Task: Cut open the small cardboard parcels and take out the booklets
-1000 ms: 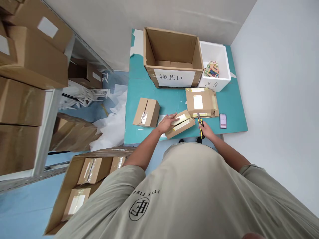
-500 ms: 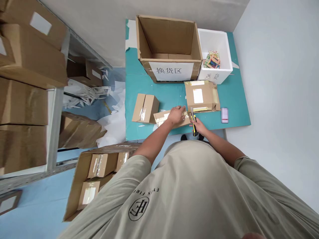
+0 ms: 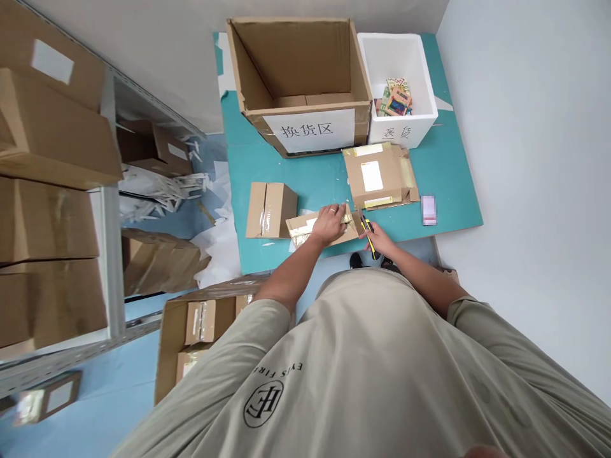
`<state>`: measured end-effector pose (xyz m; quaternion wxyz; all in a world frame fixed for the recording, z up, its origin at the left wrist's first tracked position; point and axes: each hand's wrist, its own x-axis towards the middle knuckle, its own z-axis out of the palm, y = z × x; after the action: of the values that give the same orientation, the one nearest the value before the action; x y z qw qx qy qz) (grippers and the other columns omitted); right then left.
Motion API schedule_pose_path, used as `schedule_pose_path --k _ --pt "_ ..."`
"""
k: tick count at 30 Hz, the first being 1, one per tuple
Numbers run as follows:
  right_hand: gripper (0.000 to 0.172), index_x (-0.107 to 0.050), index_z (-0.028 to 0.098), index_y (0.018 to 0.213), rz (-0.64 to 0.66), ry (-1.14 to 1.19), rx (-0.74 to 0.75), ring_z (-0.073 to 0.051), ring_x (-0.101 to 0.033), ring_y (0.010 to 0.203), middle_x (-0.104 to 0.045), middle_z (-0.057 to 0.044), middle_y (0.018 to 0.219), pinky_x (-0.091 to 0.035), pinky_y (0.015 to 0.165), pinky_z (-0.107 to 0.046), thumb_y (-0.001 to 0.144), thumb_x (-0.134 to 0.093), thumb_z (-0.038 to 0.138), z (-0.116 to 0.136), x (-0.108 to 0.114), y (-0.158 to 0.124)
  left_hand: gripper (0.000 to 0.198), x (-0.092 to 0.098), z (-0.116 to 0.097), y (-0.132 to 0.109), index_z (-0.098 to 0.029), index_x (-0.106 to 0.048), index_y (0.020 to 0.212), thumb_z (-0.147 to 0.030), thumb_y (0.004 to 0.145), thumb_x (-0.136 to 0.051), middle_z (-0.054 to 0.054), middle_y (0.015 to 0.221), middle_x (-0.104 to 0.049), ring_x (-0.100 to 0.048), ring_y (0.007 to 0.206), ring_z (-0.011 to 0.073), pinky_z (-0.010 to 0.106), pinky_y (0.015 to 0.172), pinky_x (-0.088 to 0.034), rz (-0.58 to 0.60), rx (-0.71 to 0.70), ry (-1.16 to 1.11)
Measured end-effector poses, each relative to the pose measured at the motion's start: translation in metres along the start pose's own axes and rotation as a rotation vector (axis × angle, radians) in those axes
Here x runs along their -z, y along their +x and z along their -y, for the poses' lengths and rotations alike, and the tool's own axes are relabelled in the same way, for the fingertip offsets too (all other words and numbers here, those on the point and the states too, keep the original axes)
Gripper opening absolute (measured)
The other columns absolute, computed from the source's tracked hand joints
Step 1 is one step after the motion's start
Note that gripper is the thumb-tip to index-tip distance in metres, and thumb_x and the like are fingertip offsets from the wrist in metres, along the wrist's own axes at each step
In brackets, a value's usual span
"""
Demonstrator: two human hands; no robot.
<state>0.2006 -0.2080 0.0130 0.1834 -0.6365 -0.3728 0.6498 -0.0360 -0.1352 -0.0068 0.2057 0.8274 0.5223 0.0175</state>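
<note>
My left hand (image 3: 329,224) lies flat on a small taped cardboard parcel (image 3: 300,230), pressing its right end, with the fingers spread. My right hand (image 3: 379,240) is shut on a yellow-and-black utility knife (image 3: 368,235), whose blade points at the parcel's right end. The blade tip is close to the parcel, but I cannot tell whether they touch. Above the hands lies a cut-open cardboard parcel with a white label (image 3: 375,175). A sealed small carton (image 3: 270,210) stands to the left of the hands.
A large open carton (image 3: 298,70) with a white Chinese sign and a white foam box (image 3: 410,124) holding colourful packages stand on the teal board (image 3: 305,168). A phone (image 3: 428,210) lies at the right. Metal shelving with cartons (image 3: 48,222) runs along the left.
The small parcel has turned from a tilted position to lying nearly crosswise, with my left hand shifted onto its right end. The knife is closer to it, and my view has shifted.
</note>
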Motion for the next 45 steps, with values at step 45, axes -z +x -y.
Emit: schedule_pose_path --k 45 --pt "0.017 -0.061 0.024 0.109 0.138 -0.316 -0.046 -0.013 -0.059 0.044 -0.062 0.008 0.062 -0.046 0.045 -0.022 0.121 -0.068 0.033 0.06 0.041 -0.013 0.077 -0.019 0.002 0.008 -0.003 -0.054 0.177 -0.033 0.107 -0.054 0.034 0.18 -0.054 -0.055 0.164 0.0487 0.066 0.138 -0.035 -0.068 -0.011 -0.024"
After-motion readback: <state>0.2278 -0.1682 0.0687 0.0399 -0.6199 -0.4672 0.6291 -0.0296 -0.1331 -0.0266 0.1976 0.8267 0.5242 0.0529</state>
